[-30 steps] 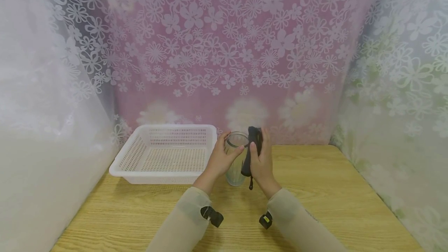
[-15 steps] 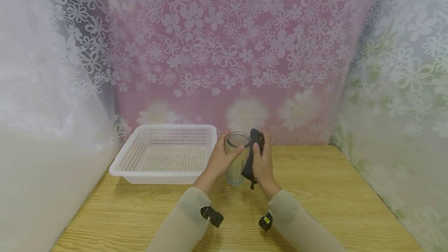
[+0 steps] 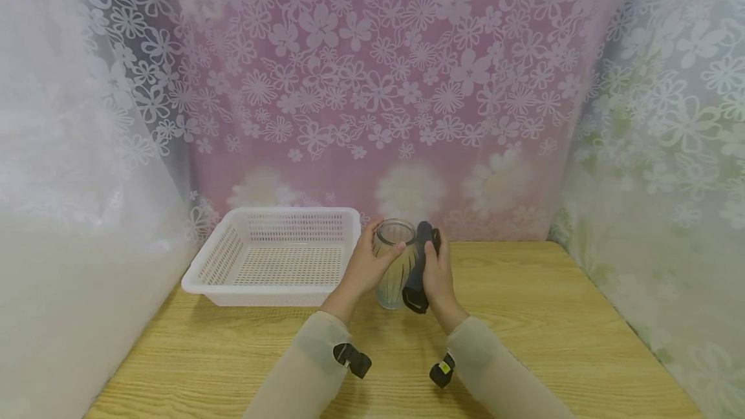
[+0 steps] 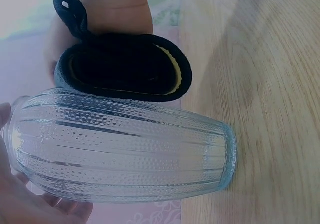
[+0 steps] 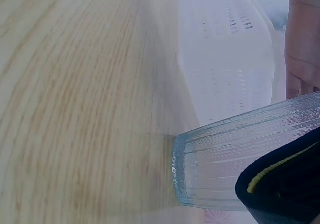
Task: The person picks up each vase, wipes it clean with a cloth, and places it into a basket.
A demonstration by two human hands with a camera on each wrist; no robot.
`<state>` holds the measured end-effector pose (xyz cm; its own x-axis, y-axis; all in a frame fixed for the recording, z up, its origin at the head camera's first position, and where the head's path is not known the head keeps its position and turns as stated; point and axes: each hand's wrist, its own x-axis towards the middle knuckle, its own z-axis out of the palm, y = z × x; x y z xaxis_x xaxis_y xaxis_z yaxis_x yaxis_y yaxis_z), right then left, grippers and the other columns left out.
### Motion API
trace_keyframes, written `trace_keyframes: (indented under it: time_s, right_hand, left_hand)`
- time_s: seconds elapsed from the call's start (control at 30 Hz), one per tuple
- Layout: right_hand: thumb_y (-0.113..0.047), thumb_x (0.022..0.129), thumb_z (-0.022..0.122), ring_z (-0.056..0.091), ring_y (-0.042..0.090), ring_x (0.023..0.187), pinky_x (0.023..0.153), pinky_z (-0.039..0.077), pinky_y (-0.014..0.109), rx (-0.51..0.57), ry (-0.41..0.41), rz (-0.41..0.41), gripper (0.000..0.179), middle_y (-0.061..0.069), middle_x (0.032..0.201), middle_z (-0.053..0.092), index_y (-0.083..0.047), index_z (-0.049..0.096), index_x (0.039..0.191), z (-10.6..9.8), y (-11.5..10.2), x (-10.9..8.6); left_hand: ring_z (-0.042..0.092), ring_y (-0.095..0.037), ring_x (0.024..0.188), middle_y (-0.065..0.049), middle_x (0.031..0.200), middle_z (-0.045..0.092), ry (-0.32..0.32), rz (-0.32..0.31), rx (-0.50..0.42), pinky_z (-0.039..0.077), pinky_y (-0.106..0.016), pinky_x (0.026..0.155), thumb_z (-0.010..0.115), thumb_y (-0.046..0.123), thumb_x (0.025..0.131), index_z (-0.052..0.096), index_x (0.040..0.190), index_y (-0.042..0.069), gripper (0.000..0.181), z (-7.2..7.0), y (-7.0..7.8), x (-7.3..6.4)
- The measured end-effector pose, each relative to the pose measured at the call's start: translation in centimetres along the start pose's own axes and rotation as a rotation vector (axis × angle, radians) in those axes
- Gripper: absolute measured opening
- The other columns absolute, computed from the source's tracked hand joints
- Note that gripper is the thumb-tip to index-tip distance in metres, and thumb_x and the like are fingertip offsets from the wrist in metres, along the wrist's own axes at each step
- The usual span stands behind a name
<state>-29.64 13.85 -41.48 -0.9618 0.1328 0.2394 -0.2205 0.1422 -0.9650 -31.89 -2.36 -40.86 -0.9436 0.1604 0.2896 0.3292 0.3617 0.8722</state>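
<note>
A clear ribbed glass vase [image 3: 397, 273] stands upright in the middle of the head view, its base at the tabletop. My left hand [image 3: 365, 260] grips it near the rim from the left, thumb across the front. Against the vase's right side my right hand [image 3: 439, 277] holds a folded dark cloth [image 3: 416, 283]. In the left wrist view the cloth [image 4: 185, 76] appears end-on as a flattened roll with a yellow inner edge and a hanging loop [image 4: 72, 14]. The right wrist view shows the vase's lower part [image 5: 210, 169] behind the cloth's end [image 5: 247, 186].
A white perforated plastic basket [image 3: 273, 295] sits on the wooden table [image 3: 524, 341], left of the vase and close to my left hand. Floral curtains [image 3: 378, 83] hang behind the table and along both sides. Black camera mounts [image 3: 354, 361] are on both wrists.
My right hand has shifted slightly down and turned the cloth, so its folded lower end now faces the head camera and the loop is out of sight there. Left hand and vase stay still.
</note>
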Motion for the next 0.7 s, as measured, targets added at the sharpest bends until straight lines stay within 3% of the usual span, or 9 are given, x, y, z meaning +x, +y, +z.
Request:
trace_keyframes:
  time_s: [0.27,0.5,0.7]
  right_hand:
    - [-0.025,0.111,0.027,0.019,0.038,0.149,0.119,0.018,0.056,0.079,-0.036,0.103,0.057,0.019,0.164,0.014,-0.009,0.005,0.161,0.0,0.2,0.0]
    - [-0.035,0.11,0.026,0.024,0.035,0.147,0.119,0.02,0.052,0.135,-0.039,0.146,0.059,0.015,0.164,0.017,-0.016,0.005,0.162,0.2,4.3,1.8]
    - [-0.037,0.11,0.024,0.021,0.036,0.148,0.121,0.016,0.052,0.135,-0.058,0.191,0.062,0.017,0.164,0.013,-0.011,0.001,0.162,0.3,5.0,1.8]
  left_hand:
    - [0.034,-0.035,0.144,-0.013,0.16,0.031,0.0,-0.003,-0.006,0.037,-0.058,0.109,0.065,0.049,0.095,0.03,0.157,0.026,0.074,0.0,-0.1,0.1]
    - [0.032,-0.037,0.145,-0.011,0.162,0.027,-0.005,-0.003,-0.011,0.035,-0.06,0.11,0.064,0.056,0.093,0.03,0.157,0.027,0.078,0.0,-0.1,0.0]
    - [0.032,-0.037,0.145,-0.012,0.162,0.026,-0.007,-0.005,-0.018,0.036,-0.059,0.11,0.065,0.054,0.094,0.029,0.157,0.027,0.077,0.1,-0.2,0.0]
